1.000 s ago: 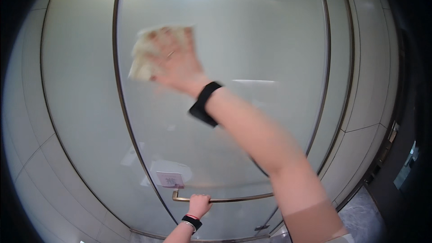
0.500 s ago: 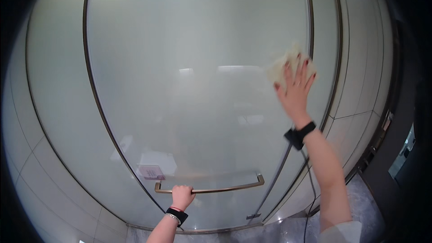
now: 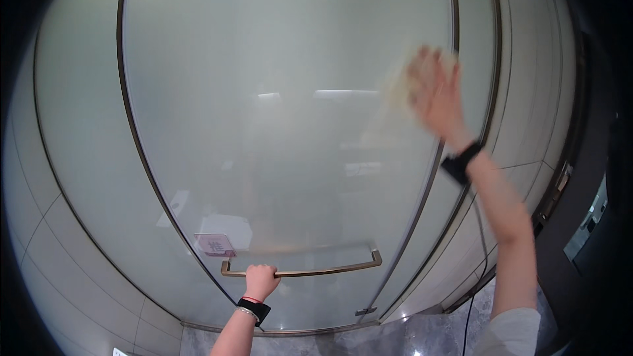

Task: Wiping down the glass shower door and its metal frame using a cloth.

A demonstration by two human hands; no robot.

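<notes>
A large frosted glass door (image 3: 283,151) fills the middle of the head view. My left hand (image 3: 262,282) is closed around the left part of its long bronze handle (image 3: 330,271). At the upper right, my right hand (image 3: 438,95) holds a pale cream cloth (image 3: 395,95) flat against the glass, close to the door's right edge. The right hand is smeared by motion, and its fingers lie extended over the cloth. Much of the cloth is hidden behind the hand, and its outline is blurred.
Dark metal frame strips (image 3: 137,125) run along both sides of the door. A small pinkish sign (image 3: 215,245) sits above the handle's left end. Light wall panels (image 3: 527,92) stand to the right. Grey marbled floor (image 3: 422,336) lies below, and a black cable (image 3: 469,316) hangs from my right wrist.
My right hand and the cloth have swept slightly upward, and my right forearm has shifted right. My left hand keeps its grip on the handle; the whole view has shifted a little.
</notes>
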